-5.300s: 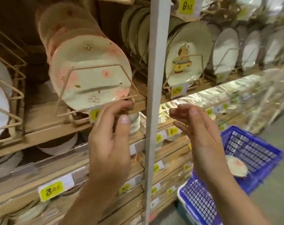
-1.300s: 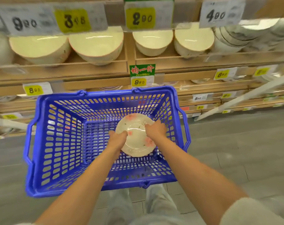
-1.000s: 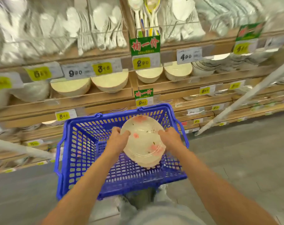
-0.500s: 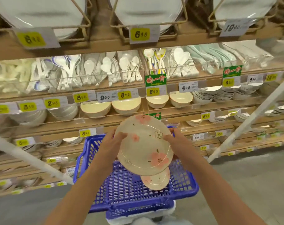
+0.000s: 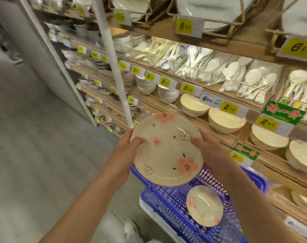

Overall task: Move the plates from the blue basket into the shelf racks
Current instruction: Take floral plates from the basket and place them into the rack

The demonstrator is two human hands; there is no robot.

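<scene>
a flowered plate (image 5: 166, 149) is held up in both hands, above the blue basket (image 5: 159, 202) and in front of the shelves, tilted so its face shows. the left hand (image 5: 126, 151) grips its left rim: the thumb lies across the face near a small pink blossom, and the other fingers go behind the plate, hidden. the right hand (image 5: 208, 148) grips the right rim the same way, thumb on top, the remaining fingers out of sight underneath. so each hand pinches the rim between thumb and fingers.

a second plate (image 5: 204, 206) of the same pattern lies in the bottom of the basket, below and to the right of the held one.

up top, wire racks (image 5: 235, 29) hold white plates (image 5: 214, 13) on edge. below them a shelf carries white spoons (image 5: 237, 72); lower again stand cream bowls (image 5: 226, 120). yellow price tags (image 5: 229, 107) line the shelf edges. a white pole (image 5: 114, 67) slants down in front of the shelves, its lower end just beside the held plate's upper left rim. grey floor (image 5: 35, 137) fills the left.
</scene>
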